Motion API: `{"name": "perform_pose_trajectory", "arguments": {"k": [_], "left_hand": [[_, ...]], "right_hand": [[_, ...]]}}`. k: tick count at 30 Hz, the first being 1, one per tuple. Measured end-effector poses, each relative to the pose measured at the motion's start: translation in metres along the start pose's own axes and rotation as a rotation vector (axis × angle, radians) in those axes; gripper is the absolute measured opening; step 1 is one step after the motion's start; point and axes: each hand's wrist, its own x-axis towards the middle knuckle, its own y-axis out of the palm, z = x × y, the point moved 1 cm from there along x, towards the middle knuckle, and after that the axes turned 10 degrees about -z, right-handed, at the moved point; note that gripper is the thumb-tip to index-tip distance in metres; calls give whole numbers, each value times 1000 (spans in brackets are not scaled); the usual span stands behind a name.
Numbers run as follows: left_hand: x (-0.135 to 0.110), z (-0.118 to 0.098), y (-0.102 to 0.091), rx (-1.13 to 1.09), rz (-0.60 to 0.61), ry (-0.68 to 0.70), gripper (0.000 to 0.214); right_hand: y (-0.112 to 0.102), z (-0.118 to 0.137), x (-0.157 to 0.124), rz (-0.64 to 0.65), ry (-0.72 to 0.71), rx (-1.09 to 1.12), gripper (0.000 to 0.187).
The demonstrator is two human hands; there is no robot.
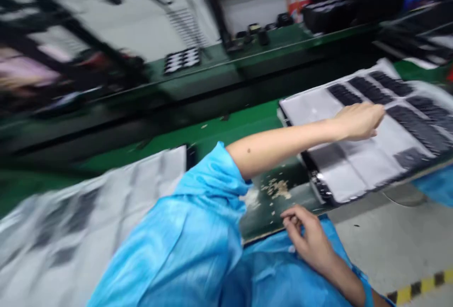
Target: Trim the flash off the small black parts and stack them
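Around the middle of the head view's green counter [260,227], a loose pile of small pale pieces [278,188] lies scattered. On the near side of the pile is the right hand [309,238], thumb and forefinger curled together by the counter's edge; I cannot tell whether that grip has a piece in it. The left arm, in a rolled blue sleeve [198,222], crosses beyond the pile, and the left hand [363,120] is over a white-lined tray [307,106] right of the pile. Its fingers bend downward out of sight, so I cannot tell whether this grip is clenched, released or holding something. Dark pieces [419,128] fill rows on the tray's side farther from the pile. Left of the pile lies a second tray [145,184], pale and blurred, with dark patches. Well beyond the pile, a ledge [283,38] carries a small black-and-white tray [182,60].
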Motion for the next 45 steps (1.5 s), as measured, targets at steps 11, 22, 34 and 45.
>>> {"name": "perform_pose_trajectory", "arguments": {"k": [11, 22, 34, 45], "left_hand": [[-347, 106, -73, 401, 240, -792, 48], [-416, 108, -46, 333, 133, -840, 17], [-334, 92, -67, -114, 3, -387, 16], [-124, 49, -53, -661, 14, -188, 24]], "right_hand": [[54, 20, 53, 214, -355, -128, 12], [161, 19, 98, 327, -473, -599, 21], [56, 69, 79, 192, -246, -46, 10], [-36, 55, 26, -320, 1, 206, 19]]}}
